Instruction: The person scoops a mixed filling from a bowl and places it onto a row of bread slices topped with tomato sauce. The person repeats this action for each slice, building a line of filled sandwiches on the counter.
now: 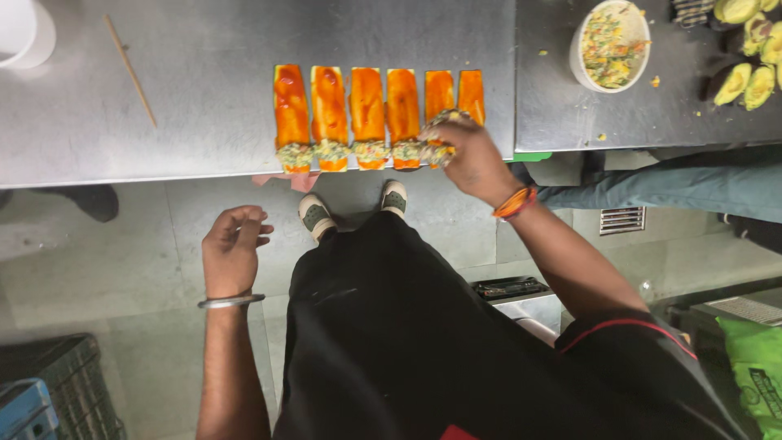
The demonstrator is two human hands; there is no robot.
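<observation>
- Six orange sauce-coated strips (380, 110) lie side by side at the near edge of the steel counter (204, 90); lumps of chopped filling sit on their near ends, right at the counter lip.
- Right hand (472, 159), fingers curled, pinches a clump of filling (444, 134) over the fifth strip from the left.
- Left hand (232, 248) hangs off the counter above the floor, fingers loosely curled, holding nothing.
- Left half of the counter is bare steel except a thin wooden skewer (130, 69) lying diagonally, and a white container (24, 33) at the far left corner.
- White bowl of filling mix (611, 45) stands far right, past a seam in the counter; halved avocados (745, 77) beyond it.
- Green package (753, 367) with dark print at near right; dark crate (57, 383) at near left.
</observation>
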